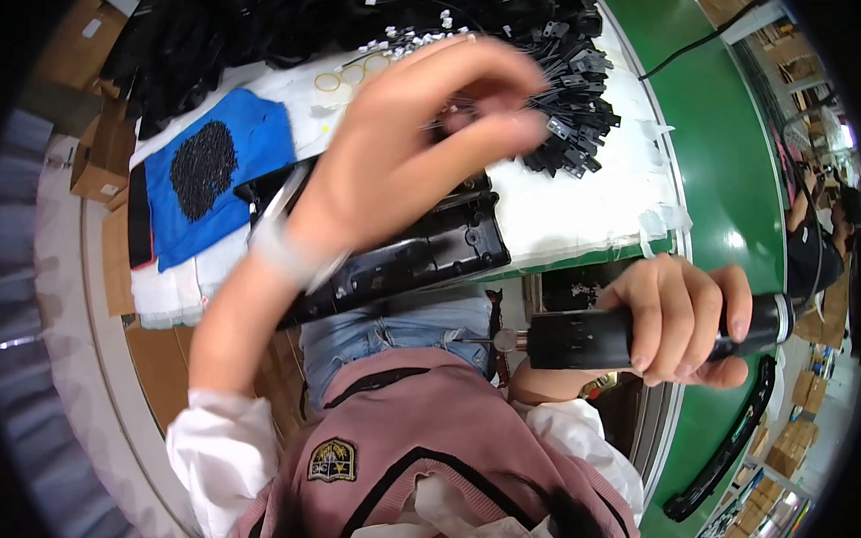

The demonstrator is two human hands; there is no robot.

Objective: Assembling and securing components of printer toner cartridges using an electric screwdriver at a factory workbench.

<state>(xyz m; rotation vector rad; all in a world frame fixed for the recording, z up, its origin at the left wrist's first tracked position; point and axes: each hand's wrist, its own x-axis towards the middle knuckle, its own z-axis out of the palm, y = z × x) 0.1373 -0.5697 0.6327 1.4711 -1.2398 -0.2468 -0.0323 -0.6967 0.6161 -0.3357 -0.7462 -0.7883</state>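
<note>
My left hand (397, 144) is raised over the white-covered table, blurred by motion. Its thumb and index finger curve apart, beside a heap of thin cables with black plastic ends (578, 108). Below that hand lies a long black plastic housing (421, 259), partly covered by my wrist, at the near edge of the table. My right hand (680, 320) is wrapped round a black electric screwdriver (580, 342). The tool is held level off the table's near right corner, its thin bit pointing left.
Small black screws (204, 169) lie piled on a blue cloth (265, 130) at left. Yellowish rings (328, 81) and white connectors (444, 23) lie farther back. A long black strip (728, 450) rests on the green surface (719, 165) at right. Another person (820, 240) is at far right.
</note>
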